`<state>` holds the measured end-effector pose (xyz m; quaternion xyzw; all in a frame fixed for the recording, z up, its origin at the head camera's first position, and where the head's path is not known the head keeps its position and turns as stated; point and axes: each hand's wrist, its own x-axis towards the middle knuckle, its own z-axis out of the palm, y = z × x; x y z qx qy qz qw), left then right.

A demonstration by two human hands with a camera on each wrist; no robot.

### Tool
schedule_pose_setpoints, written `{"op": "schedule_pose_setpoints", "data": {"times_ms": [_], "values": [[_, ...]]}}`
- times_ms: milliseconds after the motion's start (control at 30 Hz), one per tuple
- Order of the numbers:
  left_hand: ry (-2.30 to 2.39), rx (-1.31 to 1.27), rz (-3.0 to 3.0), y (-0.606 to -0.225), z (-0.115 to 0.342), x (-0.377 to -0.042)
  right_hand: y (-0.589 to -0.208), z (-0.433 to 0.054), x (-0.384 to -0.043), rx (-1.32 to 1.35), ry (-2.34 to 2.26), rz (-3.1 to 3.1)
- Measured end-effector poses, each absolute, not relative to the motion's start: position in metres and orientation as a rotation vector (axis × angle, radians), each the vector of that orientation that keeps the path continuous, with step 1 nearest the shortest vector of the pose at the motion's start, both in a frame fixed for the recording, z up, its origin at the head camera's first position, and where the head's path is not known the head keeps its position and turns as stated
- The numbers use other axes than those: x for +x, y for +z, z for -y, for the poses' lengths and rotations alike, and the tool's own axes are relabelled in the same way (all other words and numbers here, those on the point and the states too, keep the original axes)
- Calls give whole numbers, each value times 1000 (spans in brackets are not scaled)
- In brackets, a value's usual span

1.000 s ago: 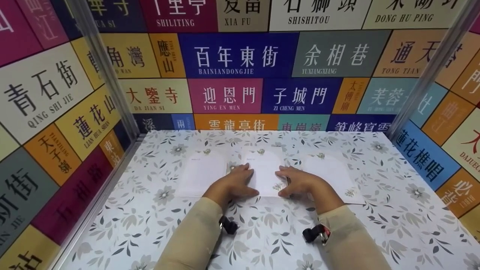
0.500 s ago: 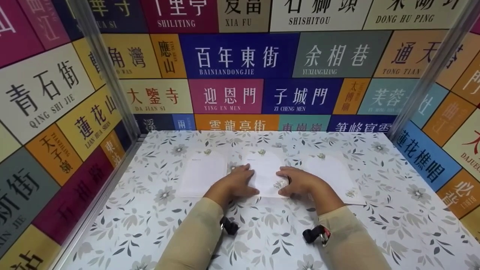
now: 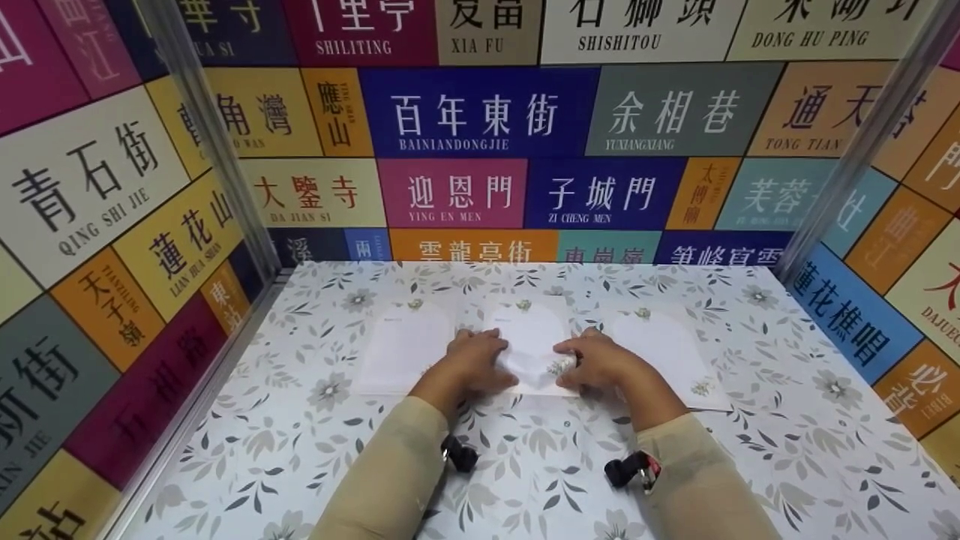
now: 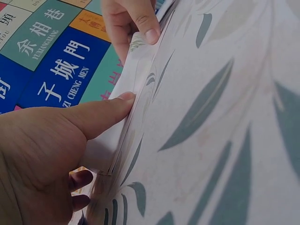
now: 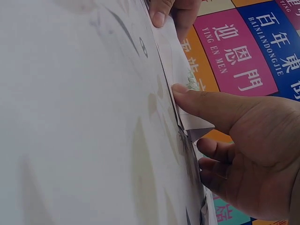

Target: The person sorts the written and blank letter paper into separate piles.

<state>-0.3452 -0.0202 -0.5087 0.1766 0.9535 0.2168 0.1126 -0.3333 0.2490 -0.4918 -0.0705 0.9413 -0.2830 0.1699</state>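
Observation:
A sheet of white paper [image 3: 528, 336] with a floral corner lies between the two hands in the head view, its near half bowed up. My left hand [image 3: 471, 361] pinches its left side, thumb at the near edge. Opposite, my right hand [image 3: 601, 361] pinches the right side beside the printed flowers. The left wrist view has the left thumb [image 4: 115, 108] on the paper with fingers curled at the side. From the right wrist, the right thumb [image 5: 187, 95] presses the near edge, and the sheet's side [image 5: 199, 124] stands raised there.
Two similar sheets lie flat on either side, a left sheet [image 3: 405, 341] and a right sheet [image 3: 660, 341]. A floral cloth [image 3: 525, 465] covers the table. Walls of coloured name panels [image 3: 480, 112] with metal corner posts [image 3: 847, 150] enclose the back and sides.
Both hands have drawn their fingers in on the middle sheet, the right hand's knuckles rising slightly. The sheet, flat before, now bulges upward between them.

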Motion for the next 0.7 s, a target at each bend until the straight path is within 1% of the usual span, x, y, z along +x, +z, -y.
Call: {"op": "schedule_pose_setpoints", "data": {"times_ms": [233,467,600,700], "values": [[612,560,-2828,-510,20,-345,-491,-252,-334,-287,-767,-2693],[804,432,-2795,-508,19,-348,-491,-254,-340,-214,-872,-2737],[1020,272,-2783,-507,16,-351,-490,-253,-344,-101,-975,-2761],[1302,60,-2688,-506,14,-350,-489,-252,-344,2,-1089,-2728]]}}
